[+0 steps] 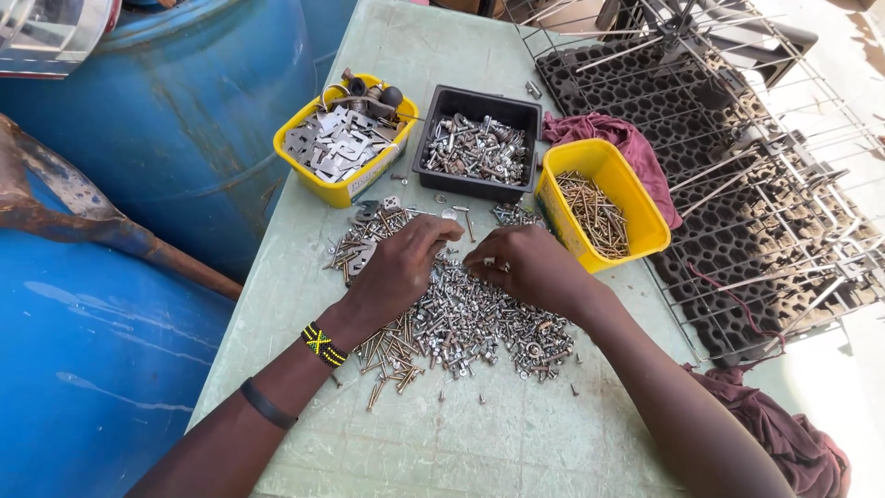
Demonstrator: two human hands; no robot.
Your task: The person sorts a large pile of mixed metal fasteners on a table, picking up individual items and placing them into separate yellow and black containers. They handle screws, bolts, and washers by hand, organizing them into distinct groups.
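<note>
The pale green surface (479, 443) carries a heap of loose screws (461, 323), two yellow tubs (343, 138) (601, 203), a black tray (477, 143) and a maroon rag (627, 148).

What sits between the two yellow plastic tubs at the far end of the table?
In the head view, a black rectangular plastic tray of silvery bolts and nuts sits between the yellow tubs.

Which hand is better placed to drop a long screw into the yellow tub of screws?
Probably the right hand: it rests beside the yellow tub of screws, while the left hand is farther away.
</note>
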